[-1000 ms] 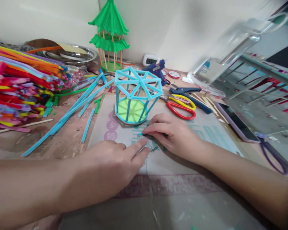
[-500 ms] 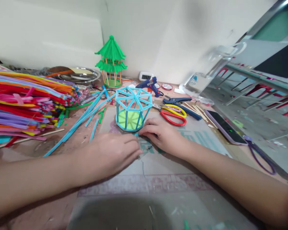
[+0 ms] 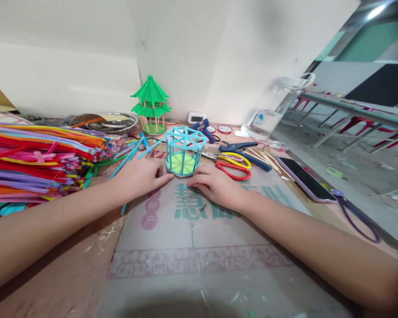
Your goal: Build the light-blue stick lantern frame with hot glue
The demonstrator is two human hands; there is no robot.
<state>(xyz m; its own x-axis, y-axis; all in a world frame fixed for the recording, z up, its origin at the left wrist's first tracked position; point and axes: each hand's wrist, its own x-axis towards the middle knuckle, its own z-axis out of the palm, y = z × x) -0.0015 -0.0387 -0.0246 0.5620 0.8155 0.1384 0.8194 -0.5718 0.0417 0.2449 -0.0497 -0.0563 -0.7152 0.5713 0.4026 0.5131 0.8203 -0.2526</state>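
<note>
A cage-like frame [image 3: 185, 143] of light-blue fuzzy sticks stands upright on a round yellow-green base [image 3: 181, 164]. Just left of its base is my left hand [image 3: 142, 176], open, thumb stretched toward the frame and fingertips partly hidden. My right hand [image 3: 215, 185] rests at the front right of the base with its fingers curled together. A tiny light-blue bit [image 3: 185, 187] shows at those fingertips; whether it is gripped or lies on the sheet is unclear. Long blue pipe cleaners [image 3: 128, 155] lie behind my left wrist.
A printed sheet [image 3: 166, 234] covers the table. Bundled pipe cleaners [image 3: 29, 154] lie left; a green pagoda model [image 3: 151, 106] stands behind. Beyond my right hand are red-and-yellow-handled scissors [image 3: 234, 170], pliers [image 3: 240, 146], a glue gun [image 3: 204, 130], a phone [image 3: 305, 179] and a clear jug [image 3: 268, 115].
My left hand has moved back and left, from in front of the frame to beside its base. My right hand stays close to the base. The view has tilted up slightly.
</note>
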